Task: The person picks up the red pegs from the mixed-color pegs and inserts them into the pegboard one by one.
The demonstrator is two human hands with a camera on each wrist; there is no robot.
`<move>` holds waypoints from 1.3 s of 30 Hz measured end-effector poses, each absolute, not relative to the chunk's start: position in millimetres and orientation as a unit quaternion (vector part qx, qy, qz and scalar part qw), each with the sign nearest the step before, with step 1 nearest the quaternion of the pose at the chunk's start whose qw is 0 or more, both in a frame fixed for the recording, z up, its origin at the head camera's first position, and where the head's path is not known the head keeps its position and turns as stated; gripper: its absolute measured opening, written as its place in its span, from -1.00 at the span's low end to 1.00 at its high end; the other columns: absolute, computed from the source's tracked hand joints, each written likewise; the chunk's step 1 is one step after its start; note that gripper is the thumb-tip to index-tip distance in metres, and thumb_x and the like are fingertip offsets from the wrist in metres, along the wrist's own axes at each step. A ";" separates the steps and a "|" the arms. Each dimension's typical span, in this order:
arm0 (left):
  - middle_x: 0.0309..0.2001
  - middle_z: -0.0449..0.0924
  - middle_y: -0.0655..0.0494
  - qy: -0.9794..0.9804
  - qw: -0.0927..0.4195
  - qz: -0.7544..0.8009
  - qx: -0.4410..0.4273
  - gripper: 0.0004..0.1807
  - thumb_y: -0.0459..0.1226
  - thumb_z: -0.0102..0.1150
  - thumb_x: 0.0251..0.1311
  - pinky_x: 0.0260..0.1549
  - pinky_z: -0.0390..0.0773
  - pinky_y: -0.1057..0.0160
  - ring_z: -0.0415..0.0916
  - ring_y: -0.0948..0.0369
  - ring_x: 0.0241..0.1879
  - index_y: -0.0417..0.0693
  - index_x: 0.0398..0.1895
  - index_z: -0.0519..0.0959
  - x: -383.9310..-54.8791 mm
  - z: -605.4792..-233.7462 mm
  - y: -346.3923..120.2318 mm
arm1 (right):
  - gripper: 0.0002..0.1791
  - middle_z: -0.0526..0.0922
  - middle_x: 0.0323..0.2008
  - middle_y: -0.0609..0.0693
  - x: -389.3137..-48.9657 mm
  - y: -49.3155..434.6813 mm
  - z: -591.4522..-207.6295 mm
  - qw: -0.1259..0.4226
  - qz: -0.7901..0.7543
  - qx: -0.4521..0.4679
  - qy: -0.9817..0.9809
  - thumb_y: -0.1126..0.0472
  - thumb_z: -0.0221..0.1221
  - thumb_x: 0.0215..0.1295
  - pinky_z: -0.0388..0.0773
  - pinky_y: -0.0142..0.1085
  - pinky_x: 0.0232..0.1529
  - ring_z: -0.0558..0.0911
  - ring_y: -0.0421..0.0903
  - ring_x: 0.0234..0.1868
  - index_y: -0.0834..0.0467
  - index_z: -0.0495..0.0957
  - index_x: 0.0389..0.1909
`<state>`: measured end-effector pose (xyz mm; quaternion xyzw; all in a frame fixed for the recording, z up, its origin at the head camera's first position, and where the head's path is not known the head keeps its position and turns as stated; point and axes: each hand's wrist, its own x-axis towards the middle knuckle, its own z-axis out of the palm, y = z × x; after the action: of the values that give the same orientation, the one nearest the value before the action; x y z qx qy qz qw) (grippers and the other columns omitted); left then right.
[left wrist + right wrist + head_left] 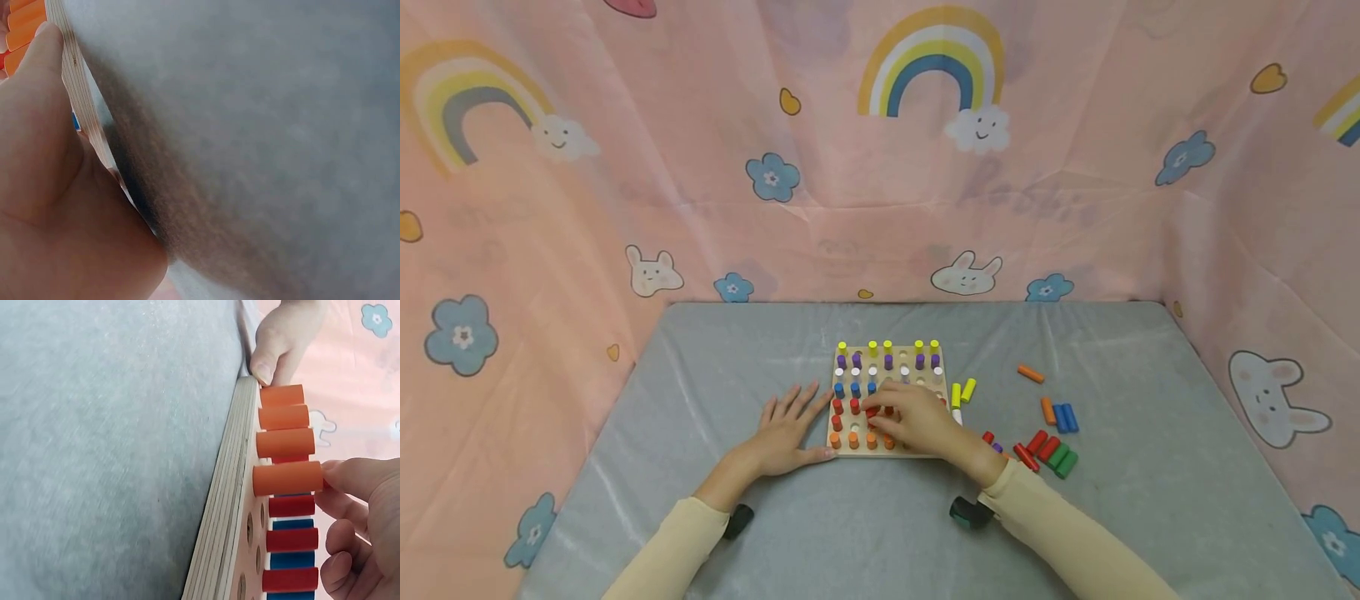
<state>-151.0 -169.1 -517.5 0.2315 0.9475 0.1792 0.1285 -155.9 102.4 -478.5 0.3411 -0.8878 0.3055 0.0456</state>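
A wooden pegboard point(865, 454) lies on the table, with rows of yellow, purple, white, blue, red and orange pegs standing in its holes. My right hand point(917, 417) reaches over the board, thumb and index finger pinching a red peg point(872, 421) just behind the orange pegs point(853, 441). In the right wrist view, the orange pegs hide most of that red peg. My left hand point(786, 437) rests at the board's left side with its fingers spread. Its thumb point(44, 53) touches the board's near left corner.
Right of the board lie loose yellow pegs point(968, 390), red pegs point(1037, 442), green pegs point(1065, 465), blue pegs point(1070, 417) and orange pegs point(1031, 374). My right forearm partly covers a few pegs. Grey cloth point(715, 375) covers the table, and a pink patterned curtain point(835, 233) surrounds it.
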 end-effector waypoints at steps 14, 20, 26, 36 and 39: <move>0.64 -0.26 0.06 0.949 0.125 0.175 0.232 0.04 0.35 0.08 0.19 0.44 -0.25 -0.38 -0.31 -0.12 0.61 0.31 0.61 -0.17 -150.9 -517.7 -169.2 | -0.78 0.72 -0.24 -0.21 -159.3 86.7 -480.0 0.039 0.279 0.354 -0.892 0.11 0.32 0.28 0.42 -0.51 -0.38 0.57 -0.26 -0.37 -0.04 0.71 -0.06; 0.63 -0.21 0.00 0.946 0.124 0.183 0.238 0.05 0.41 0.01 0.16 0.42 -0.23 -0.40 -0.27 -0.16 0.59 0.27 0.61 -0.12 -149.4 -513.9 -168.4 | -0.79 0.73 -0.21 -0.22 -160.1 82.7 -482.1 0.029 0.272 0.355 -0.894 0.09 0.31 0.29 0.49 -0.49 -0.29 0.56 -0.32 -0.31 -0.06 0.70 -0.07; 0.62 -0.17 -0.05 0.944 0.121 0.187 0.242 0.06 0.42 0.01 0.15 0.40 -0.22 -0.42 -0.26 -0.19 0.58 0.22 0.61 -0.08 -148.1 -510.2 -167.2 | -0.79 0.73 -0.23 -0.23 -160.0 81.1 -481.5 0.030 0.270 0.357 -0.894 0.10 0.31 0.29 0.47 -0.51 -0.33 0.55 -0.34 -0.34 -0.05 0.70 -0.07; 0.63 -0.21 -0.01 0.945 0.123 0.187 0.238 0.05 0.41 0.03 0.16 0.41 -0.24 -0.41 -0.29 -0.16 0.59 0.27 0.61 -0.12 -149.1 -513.8 -168.2 | -0.80 0.75 -0.21 -0.19 -159.9 80.0 -482.2 0.038 0.262 0.369 -0.891 0.12 0.32 0.28 0.53 -0.49 -0.30 0.59 -0.33 -0.33 -0.02 0.71 -0.09; 0.62 -0.17 -0.04 0.944 0.116 0.191 0.241 0.05 0.41 0.04 0.15 0.40 -0.23 -0.42 -0.26 -0.18 0.58 0.26 0.61 -0.09 -149.2 -514.8 -168.8 | -0.81 0.75 -0.21 -0.21 -159.9 79.9 -481.6 0.035 0.254 0.368 -0.894 0.10 0.32 0.29 0.54 -0.49 -0.29 0.59 -0.33 -0.33 -0.03 0.71 -0.09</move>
<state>-149.2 -168.8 -514.8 0.2411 0.9445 0.1908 0.1159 -159.9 79.9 -481.6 0.3676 -0.8940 0.2538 0.0354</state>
